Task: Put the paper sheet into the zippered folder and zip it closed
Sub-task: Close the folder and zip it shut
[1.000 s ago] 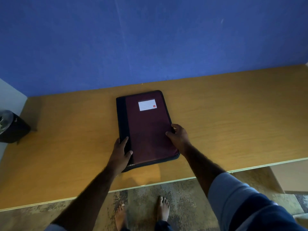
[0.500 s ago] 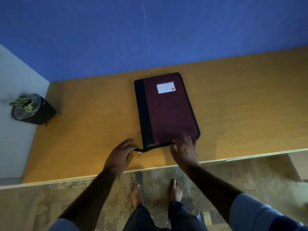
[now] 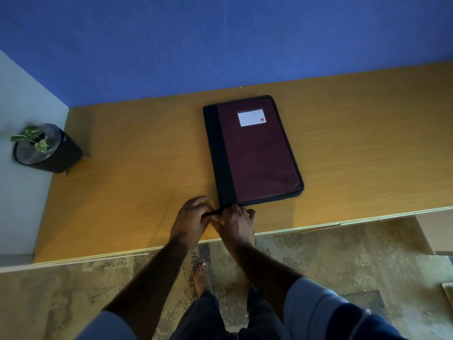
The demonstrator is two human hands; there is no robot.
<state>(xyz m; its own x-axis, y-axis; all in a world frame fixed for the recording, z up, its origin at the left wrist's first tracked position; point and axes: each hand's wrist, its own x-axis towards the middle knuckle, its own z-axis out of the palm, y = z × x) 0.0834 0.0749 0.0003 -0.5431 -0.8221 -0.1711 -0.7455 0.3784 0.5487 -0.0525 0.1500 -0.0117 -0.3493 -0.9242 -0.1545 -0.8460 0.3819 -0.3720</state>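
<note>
A maroon zippered folder (image 3: pixel 257 153) with a black spine strip and a white label lies flat and closed on the wooden table (image 3: pixel 137 168). Both hands meet at its near left corner. My left hand (image 3: pixel 193 217) pinches the black zipper tail end (image 3: pixel 212 214) that sticks out from the corner. My right hand (image 3: pixel 236 222) is closed at the same corner, fingers on the zipper by the folder's near edge; the pull itself is hidden under them. No paper sheet is visible.
A small potted plant (image 3: pixel 44 148) in a dark pot stands at the table's far left, against a pale side wall. A blue wall runs behind the table. The table's near edge (image 3: pixel 343 220) is just behind my hands; my bare feet show on the mottled floor below.
My right hand slid left along the folder's near edge to the left corner, meeting my left hand, which now pinches the zipper tail. The view shifted right and down.
</note>
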